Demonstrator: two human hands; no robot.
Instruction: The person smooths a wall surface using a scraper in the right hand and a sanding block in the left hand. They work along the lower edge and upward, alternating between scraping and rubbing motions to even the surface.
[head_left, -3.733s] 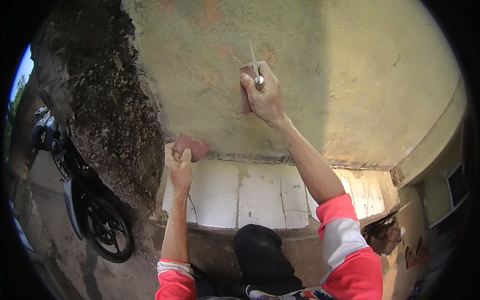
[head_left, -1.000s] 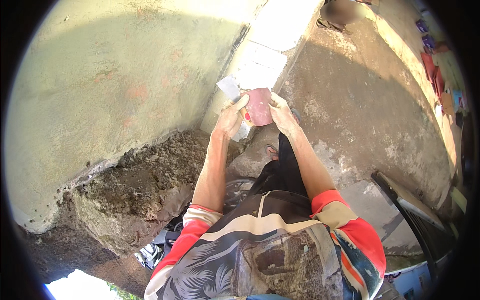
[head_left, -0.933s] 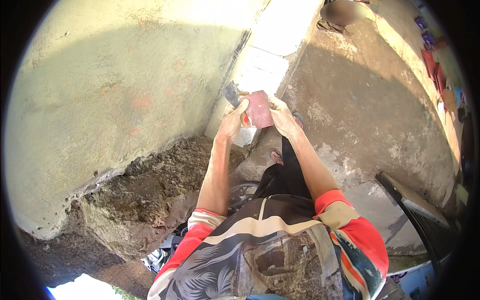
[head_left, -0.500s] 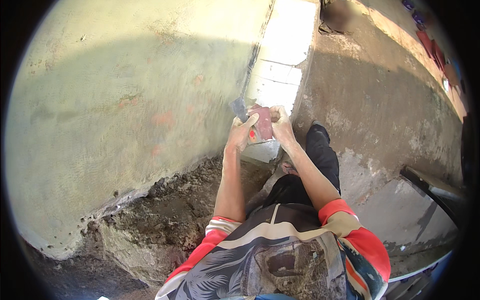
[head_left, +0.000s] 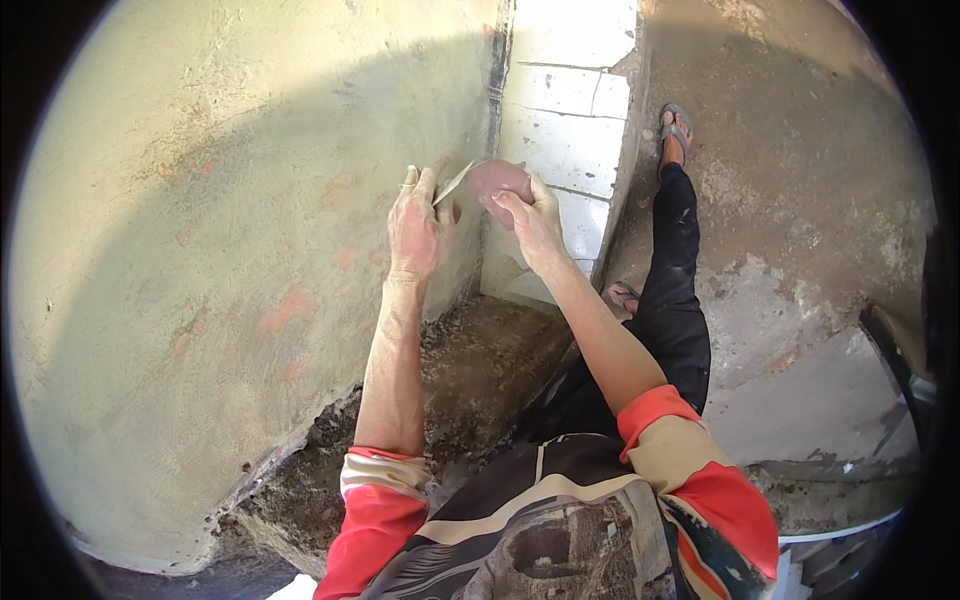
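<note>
My left hand (head_left: pixel 416 232) is raised close to the plastered wall, closed around a putty knife (head_left: pixel 455 184) whose thin pale blade shows nearly edge-on. Its handle is hidden by the fingers. My right hand (head_left: pixel 532 222) grips a reddish-brown piece of sandpaper (head_left: pixel 500 187), curved over, with the thumb pressed on its near side. The sandpaper is just right of the blade; whether they touch I cannot tell. The greenish wall (head_left: pixel 250 240) behind my left hand has worn, orange-pink patches.
A ledge of cracked white tiles (head_left: pixel 565 120) runs beside the wall. Below it is a rough, broken earthen edge (head_left: pixel 470 360). My sandalled feet (head_left: pixel 676 130) stand on the brown floor (head_left: pixel 790 180) to the right. A dark-edged object (head_left: pixel 895 370) lies at the far right.
My hands were together on the sandpaper; now they are apart. The left has moved left and up toward the wall with the putty knife. The right has moved up, still holding the sandpaper.
</note>
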